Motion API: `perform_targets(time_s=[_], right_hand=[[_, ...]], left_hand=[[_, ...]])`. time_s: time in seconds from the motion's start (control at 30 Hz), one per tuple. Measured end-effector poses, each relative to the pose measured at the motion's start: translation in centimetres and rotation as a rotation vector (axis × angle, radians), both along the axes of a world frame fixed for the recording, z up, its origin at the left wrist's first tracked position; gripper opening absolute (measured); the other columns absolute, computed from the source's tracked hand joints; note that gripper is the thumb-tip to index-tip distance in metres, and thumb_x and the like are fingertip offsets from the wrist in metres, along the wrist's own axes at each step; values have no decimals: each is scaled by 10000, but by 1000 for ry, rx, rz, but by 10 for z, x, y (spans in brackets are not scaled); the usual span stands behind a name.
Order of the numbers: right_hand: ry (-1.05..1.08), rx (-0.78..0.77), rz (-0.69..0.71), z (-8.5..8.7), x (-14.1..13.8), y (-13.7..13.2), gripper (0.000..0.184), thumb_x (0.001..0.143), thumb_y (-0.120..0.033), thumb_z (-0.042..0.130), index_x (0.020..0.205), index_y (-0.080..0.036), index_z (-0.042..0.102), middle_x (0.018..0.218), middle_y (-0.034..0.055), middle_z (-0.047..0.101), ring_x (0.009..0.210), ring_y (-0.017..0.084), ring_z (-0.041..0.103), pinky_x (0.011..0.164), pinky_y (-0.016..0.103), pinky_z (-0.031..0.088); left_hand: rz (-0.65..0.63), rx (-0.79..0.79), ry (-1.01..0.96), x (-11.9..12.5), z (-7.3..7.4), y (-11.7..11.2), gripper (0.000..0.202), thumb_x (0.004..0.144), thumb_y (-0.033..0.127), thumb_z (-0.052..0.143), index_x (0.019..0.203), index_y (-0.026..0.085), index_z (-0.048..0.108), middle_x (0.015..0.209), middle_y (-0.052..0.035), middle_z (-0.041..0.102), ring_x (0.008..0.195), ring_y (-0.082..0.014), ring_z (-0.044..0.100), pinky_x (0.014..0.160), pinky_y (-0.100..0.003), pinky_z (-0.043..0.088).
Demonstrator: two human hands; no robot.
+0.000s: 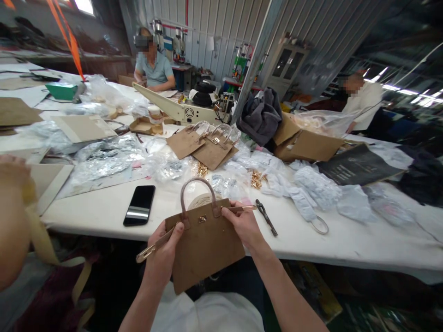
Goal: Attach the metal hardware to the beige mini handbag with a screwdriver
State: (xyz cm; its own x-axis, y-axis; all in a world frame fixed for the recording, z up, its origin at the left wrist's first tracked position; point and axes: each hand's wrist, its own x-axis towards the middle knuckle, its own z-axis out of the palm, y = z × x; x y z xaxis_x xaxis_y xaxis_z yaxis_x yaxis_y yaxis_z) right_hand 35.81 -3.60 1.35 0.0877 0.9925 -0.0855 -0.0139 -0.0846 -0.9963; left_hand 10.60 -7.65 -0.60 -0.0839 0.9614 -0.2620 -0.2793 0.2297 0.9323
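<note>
A brown handbag panel [207, 249] with a rounded handle [198, 180] and a small gold-toned clasp plate [202, 219] is held up at the table's front edge. My left hand [162, 246] is closed on its left upper edge, thumb on the front, with a strap [152, 248] ending in a metal tip sticking out to the left. My right hand [245, 226] pinches the right upper corner, where a second strap [242, 209] points right. Just right of that hand lies a dark slim hand tool [266, 217]. A black phone [139, 205] rests to the left.
More brown bag panels [216, 150] lie behind, near small piles of gold-coloured hardware [256, 179]. Plastic wrapping [107, 154], a cardboard box [308, 138] and a cream machine [187, 110] stand further back. Another person's arm [14, 221] is at the left; two people [155, 69] work beyond.
</note>
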Motion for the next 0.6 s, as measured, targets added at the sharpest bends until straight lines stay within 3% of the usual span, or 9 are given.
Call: perform_targets(time_s=[0.17,0.23,0.37,0.43,0.6], right_hand=[[-215,121,-169,-6,-8,-2,401,914,-555,860,1154,-245,779,1077,79,832,982,322,777,882,416,615],[-150,107,-124,-3,-6,-3,442,909,-572,873,1180,-238,770,1134,87,826,1045,317,769,912,404,612],[82,-81,135,5,2,-1,604,849,-607,932,1282,-231,743,1206,91,815,1062,308,768,903,384,618],[105,-122,194,7,4,1,589,842,-602,936,1256,-219,766,1179,84,819,1029,301,767,866,365,611],[8,-8,77,5,-5,1,433,861,-524,910,1114,-184,824,1053,72,825,942,291,743,773,340,554]], left_hand=[[-57,10,-126,1,-4,2,634,869,560,908,1357,192,739,1224,-131,801,1085,-323,752,901,-366,617],[-97,30,-133,-4,-4,2,618,881,541,904,1371,202,742,1259,-132,795,1115,-327,748,945,-378,608],[-97,27,-98,-13,-2,6,555,866,522,918,1298,204,777,1238,-122,803,1114,-328,749,972,-388,591],[-77,21,-104,-13,-2,8,555,848,528,929,1267,196,784,1220,-122,807,1108,-329,748,974,-395,589],[-42,14,-115,-8,-1,7,521,858,516,922,1228,177,782,1192,-119,810,1075,-302,746,925,-357,580]])
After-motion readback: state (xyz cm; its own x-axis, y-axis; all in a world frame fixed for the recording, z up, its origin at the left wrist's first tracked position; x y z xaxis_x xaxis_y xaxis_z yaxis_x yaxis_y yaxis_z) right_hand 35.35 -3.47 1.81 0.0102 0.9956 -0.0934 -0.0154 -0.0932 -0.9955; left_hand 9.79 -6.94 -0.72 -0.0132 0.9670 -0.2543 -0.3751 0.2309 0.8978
